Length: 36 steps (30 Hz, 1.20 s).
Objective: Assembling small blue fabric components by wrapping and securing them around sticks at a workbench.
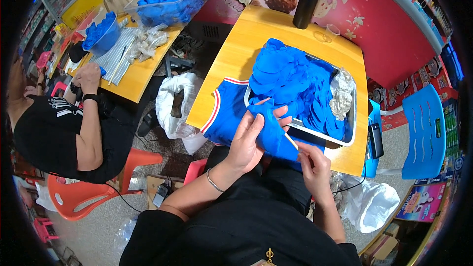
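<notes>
My left hand (250,140) is closed round a small blue fabric piece (270,130), thumb on the near side and fingers behind it. A thin pale stick (291,141) runs along the fabric, partly hidden by it. My right hand (315,165) pinches the stick's lower end beside the fabric's corner. Just beyond both hands, a metal tray (351,135) holds a heap of blue fabric pieces (281,71) and clear plastic bags (342,93). A blue garment with red and white trim (221,113) lies under the tray's left side and toward my lap.
A black bottle (306,6) and a clear cup (331,32) stand at the table's (236,34) far edge. A white sack (178,111) sits at left, a blue chair (423,133) at right. A co-worker (64,133) sits at another table with a blue-filled tub (170,5).
</notes>
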Available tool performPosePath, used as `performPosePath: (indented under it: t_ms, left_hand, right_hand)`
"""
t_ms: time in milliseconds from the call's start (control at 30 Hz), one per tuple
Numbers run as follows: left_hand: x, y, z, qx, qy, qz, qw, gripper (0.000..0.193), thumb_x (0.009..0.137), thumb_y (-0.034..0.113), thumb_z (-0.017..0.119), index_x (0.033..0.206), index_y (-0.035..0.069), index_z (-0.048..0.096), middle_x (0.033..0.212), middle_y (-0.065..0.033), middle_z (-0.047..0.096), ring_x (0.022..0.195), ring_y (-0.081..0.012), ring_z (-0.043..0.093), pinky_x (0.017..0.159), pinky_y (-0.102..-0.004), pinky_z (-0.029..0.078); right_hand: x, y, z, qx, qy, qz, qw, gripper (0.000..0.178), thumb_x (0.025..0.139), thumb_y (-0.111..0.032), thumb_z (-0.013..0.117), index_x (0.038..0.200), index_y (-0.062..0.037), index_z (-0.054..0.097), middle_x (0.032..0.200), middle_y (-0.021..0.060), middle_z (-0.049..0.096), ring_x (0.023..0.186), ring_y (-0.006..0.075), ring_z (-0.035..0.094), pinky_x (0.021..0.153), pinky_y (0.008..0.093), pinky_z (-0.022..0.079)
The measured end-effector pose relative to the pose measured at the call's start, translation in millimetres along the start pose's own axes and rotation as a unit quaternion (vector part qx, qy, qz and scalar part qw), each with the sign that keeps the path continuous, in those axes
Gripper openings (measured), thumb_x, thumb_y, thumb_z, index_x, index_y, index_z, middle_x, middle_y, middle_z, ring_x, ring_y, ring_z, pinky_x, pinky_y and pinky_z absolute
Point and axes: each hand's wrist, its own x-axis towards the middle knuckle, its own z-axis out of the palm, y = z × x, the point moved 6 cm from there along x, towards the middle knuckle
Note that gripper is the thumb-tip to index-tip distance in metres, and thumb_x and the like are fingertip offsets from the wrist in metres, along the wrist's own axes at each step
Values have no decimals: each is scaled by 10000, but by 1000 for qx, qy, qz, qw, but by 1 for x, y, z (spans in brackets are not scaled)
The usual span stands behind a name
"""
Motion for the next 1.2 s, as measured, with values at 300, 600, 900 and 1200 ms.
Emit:
performPosePath:
  t_ms: [300, 600, 900, 1200]
  left_hand:
    - [1, 2, 1, -22, 8, 22, 999, 342, 980, 225, 382, 1304, 129, 328, 1310, -192, 444, 1185, -313, 476, 1005, -455, 392]
    - [-2, 5, -12, -35, 28, 30, 999, 292, 970, 221, 426, 1231, 90, 421, 1208, -172, 547, 1112, -283, 547, 970, -436, 433]
    - [-1, -1, -14, -36, 29, 23, 999, 223, 973, 212, 415, 1161, 102, 464, 1211, -203, 529, 1096, -300, 541, 964, -451, 432]
    - [1, 8, -14, -38, 36, 15, 998, 191, 969, 165, 425, 1144, 92, 452, 1178, -189, 562, 1090, -281, 560, 962, -414, 444]
  right_hand:
    - [-16, 26, 34, 413, -112, 215, 878, 201, 911, -55, 503, 1092, 2, 570, 762, 18, 546, 607, 57, 463, 524, 189, 365]
    - [3, 7, 8, 39, 30, -32, 998, 202, 858, -18, 559, 1054, -2, 605, 780, 53, 582, 659, 95, 522, 566, 217, 401]
    - [3, 18, 12, 19, 59, -91, 994, 201, 780, 47, 621, 970, -14, 639, 798, 84, 621, 700, 173, 583, 603, 260, 448]
    - [3, 20, 31, 210, -93, 87, 969, 156, 904, -71, 523, 1033, 7, 562, 744, 25, 547, 520, 42, 437, 460, 179, 337]
